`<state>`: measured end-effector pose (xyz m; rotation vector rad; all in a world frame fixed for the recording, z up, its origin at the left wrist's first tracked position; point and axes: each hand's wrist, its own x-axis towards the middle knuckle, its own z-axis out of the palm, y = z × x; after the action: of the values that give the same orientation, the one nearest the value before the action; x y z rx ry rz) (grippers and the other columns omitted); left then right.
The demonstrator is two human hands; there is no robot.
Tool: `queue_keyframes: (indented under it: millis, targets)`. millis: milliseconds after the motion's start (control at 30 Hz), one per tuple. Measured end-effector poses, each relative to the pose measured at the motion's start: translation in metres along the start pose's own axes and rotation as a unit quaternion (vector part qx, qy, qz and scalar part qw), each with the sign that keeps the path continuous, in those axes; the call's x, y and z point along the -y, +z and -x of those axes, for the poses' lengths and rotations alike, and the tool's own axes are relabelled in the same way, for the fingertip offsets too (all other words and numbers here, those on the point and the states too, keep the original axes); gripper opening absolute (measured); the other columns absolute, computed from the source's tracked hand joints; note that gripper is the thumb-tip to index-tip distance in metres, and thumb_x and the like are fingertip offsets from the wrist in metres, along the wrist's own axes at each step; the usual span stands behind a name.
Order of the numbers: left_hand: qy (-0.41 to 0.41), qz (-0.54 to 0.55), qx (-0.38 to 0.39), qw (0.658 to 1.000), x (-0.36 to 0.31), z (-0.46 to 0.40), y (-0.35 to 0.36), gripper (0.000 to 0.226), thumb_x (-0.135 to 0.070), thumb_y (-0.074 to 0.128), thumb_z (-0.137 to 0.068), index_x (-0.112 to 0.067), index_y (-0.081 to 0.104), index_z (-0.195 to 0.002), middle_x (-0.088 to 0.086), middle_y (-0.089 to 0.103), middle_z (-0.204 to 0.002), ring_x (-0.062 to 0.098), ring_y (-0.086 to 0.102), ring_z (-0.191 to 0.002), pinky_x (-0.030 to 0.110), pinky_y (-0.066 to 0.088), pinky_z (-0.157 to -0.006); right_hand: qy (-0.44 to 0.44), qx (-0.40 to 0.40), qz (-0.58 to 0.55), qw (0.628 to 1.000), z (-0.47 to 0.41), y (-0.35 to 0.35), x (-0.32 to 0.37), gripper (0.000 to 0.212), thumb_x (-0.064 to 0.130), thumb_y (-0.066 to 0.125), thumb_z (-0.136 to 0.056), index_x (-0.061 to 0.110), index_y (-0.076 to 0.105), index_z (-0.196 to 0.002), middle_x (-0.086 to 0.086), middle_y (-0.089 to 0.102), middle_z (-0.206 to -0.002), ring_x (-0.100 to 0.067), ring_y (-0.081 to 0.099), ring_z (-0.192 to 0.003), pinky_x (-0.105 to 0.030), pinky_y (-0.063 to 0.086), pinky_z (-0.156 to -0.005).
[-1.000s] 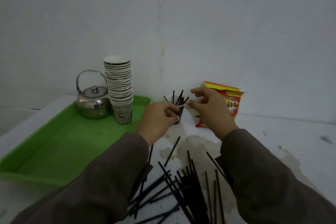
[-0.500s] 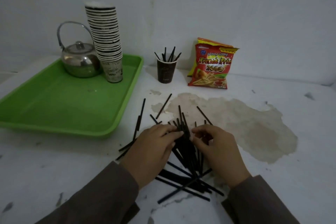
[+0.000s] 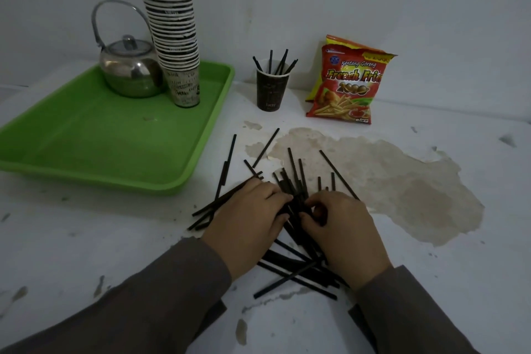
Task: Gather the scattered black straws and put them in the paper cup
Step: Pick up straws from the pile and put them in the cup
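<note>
White and chipped, with a wide tan patch where the coating has worn off, the tabletop [image 3: 402,282] runs back to a plain pale wall. Your left hand [image 3: 247,218] lies palm down on the pile of thin black plastic straws [image 3: 296,181], its fingers nearly straight and close together, pressing on the straws. Your right hand [image 3: 344,227] sits just beside it with its fingers curled inward, thumb and fingertips pinching a few straws at the middle of the pile; the two hands nearly touch there. Both arms wear dark grey-brown sleeves [image 3: 161,296]. Straws fan out from under your hands, several crossing near your wrists and others pointing away over the worn patch. Well beyond the pile, near the wall, a dark brown paper cup [image 3: 271,93] stands upright with a handful of black straws already standing in it. Just right of the cup a red and yellow snack bag [image 3: 347,86] leans on the wall. To the left lies a bright green plastic tray [image 3: 115,152], carrying a round steel kettle [image 3: 129,72] and a tall stack of printed paper cups [image 3: 175,37] touching it.
</note>
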<state>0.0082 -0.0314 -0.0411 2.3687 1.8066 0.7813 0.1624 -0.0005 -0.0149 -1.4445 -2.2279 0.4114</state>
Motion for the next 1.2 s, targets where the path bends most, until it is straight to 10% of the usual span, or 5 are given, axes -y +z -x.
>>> queue_keyframes:
  millis: [300,600,767,933,1200]
  targets:
    - [-0.002,-0.027,-0.016,1.0,0.0,-0.001,0.0,0.028,-0.02,0.05,-0.082,-0.014,0.068,-0.103,0.0,0.065,-0.081,0.019,0.06,-0.077,0.025,0.05,-0.068,0.048,-0.014,-0.05,0.997,-0.002,-0.004,-0.006,0.022,0.013,0.06,-0.083,0.012,0.068,-0.104,-0.003,0.071,-0.091,0.0,0.05,-0.065,0.0,0.04,-0.057]
    - [0.013,0.016,0.023,1.0,-0.002,0.0,0.007,0.045,-0.039,0.033,-0.085,-0.027,0.052,-0.124,-0.009,0.061,-0.117,0.006,0.043,-0.111,0.021,0.024,-0.094,0.066,0.023,-0.043,0.997,-0.004,-0.019,-0.017,0.023,0.015,0.058,-0.086,0.017,0.068,-0.107,-0.002,0.071,-0.105,-0.001,0.052,-0.078,0.0,0.034,-0.063]
    - [0.059,-0.035,-0.028,0.997,0.0,-0.004,0.015,0.033,-0.029,0.042,-0.08,-0.027,0.065,-0.104,-0.011,0.068,-0.09,0.006,0.042,-0.093,0.023,0.026,-0.081,0.054,0.027,0.004,0.998,-0.002,-0.022,-0.017,0.017,0.017,0.058,-0.084,0.016,0.072,-0.095,0.0,0.067,-0.08,0.001,0.046,-0.056,-0.003,0.034,-0.05]
    - [0.092,-0.021,-0.022,0.995,0.006,-0.006,0.015,0.019,-0.014,0.064,-0.071,-0.029,0.067,-0.084,-0.009,0.066,-0.082,0.007,0.042,-0.09,0.024,0.025,-0.08,0.043,0.01,0.052,0.998,-0.002,-0.021,-0.016,0.014,0.015,0.058,-0.084,0.012,0.072,-0.087,-0.008,0.064,-0.087,-0.017,0.054,-0.078,-0.02,0.034,-0.062]
    - [0.097,-0.023,-0.019,0.995,0.008,-0.009,0.013,0.026,0.002,0.069,-0.066,-0.02,0.061,-0.077,-0.003,0.063,-0.081,0.008,0.042,-0.085,0.022,0.029,-0.076,0.062,0.023,-0.047,0.997,-0.004,-0.029,-0.016,0.012,0.016,0.057,-0.088,0.014,0.067,-0.093,0.006,0.059,-0.077,0.006,0.046,-0.064,0.0,0.039,-0.059]
